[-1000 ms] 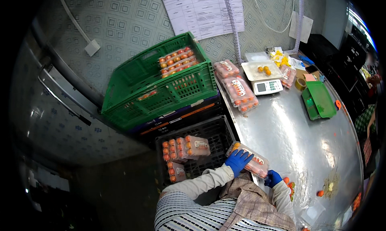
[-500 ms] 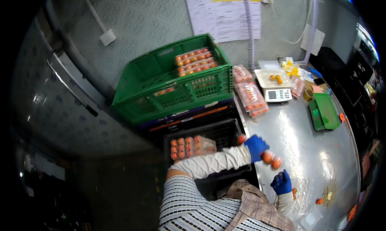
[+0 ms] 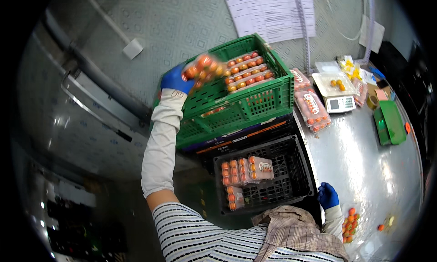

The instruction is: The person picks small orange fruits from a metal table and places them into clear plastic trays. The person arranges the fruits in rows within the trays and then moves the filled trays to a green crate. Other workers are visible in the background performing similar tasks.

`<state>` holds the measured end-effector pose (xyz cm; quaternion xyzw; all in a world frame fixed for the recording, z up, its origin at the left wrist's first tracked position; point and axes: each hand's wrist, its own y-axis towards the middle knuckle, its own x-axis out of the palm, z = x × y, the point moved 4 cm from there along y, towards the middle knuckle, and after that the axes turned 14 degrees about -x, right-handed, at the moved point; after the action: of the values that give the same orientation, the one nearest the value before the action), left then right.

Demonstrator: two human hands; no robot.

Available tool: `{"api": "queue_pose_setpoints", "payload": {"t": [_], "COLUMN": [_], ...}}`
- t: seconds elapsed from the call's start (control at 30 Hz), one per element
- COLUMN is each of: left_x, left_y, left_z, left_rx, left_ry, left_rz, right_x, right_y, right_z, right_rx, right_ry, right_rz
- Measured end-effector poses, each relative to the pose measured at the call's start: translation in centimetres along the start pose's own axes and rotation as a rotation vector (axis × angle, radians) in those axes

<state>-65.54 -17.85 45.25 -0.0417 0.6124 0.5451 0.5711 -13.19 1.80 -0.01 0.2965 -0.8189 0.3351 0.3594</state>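
Observation:
My left hand (image 3: pixel 174 79), in a blue glove, grips a blurred clear pack of tomatoes (image 3: pixel 204 70) at the left end of a green crate (image 3: pixel 236 107). Inside that crate, to the right of the held pack, lie several rows of packed tomatoes (image 3: pixel 248 79). Below it a black crate (image 3: pixel 287 189) holds several upright tomato packs (image 3: pixel 232 171) and one showing a printed face. My gloved right hand (image 3: pixel 327 196) is at the steel table's left edge, fingers loosely bent and apart, holding nothing, above some loose tomatoes (image 3: pixel 349 225).
On the steel table (image 3: pixel 364 161) are stacked packs (image 3: pixel 312 109), a scale (image 3: pixel 341 103) with yellow tomatoes on its pan, an open green box (image 3: pixel 391 120), a tape roll (image 3: pixel 372 101) and yellow scraps. A wall with a paper sheet (image 3: pixel 268 11) stands behind; a metal rail (image 3: pixel 95 111) runs at left.
My left hand has carried the pack from above the table up and left to the green crate. My right hand let go of it and stayed low by the table. The view has shifted.

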Motion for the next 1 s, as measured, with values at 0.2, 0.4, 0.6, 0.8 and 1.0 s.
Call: {"api": "queue_pose_setpoints", "payload": {"t": [0.2, 0.4, 0.6, 0.8, 1.0], "left_x": [16.4, 21.3, 20.6, 24.4, 23.8], "left_y": [1.2, -0.2, -0.8, -0.3, 1.1], "left_z": [-12.8, -14.7, -18.1, -20.1, -18.5], "left_rx": [-0.124, 0.045, -0.587, -0.519, -0.337], "left_ry": [0.179, 0.144, -0.374, -0.316, -0.157], "left_rz": [-0.477, -1.12, -1.345, -1.279, -1.143], "right_x": [0.4, -2.4, -4.7, -9.6, -14.7], "right_y": [-1.6, -5.2, -9.1, -15.9, -19.5], "right_z": [-0.8, -3.8, -4.6, -7.7, -8.1], "right_rx": [-0.059, -0.246, -0.337, -0.443, -0.533], "right_ry": [-0.074, -0.166, -0.187, -0.089, 0.001], "right_rz": [0.187, 0.323, 0.438, 0.646, 0.693]}}
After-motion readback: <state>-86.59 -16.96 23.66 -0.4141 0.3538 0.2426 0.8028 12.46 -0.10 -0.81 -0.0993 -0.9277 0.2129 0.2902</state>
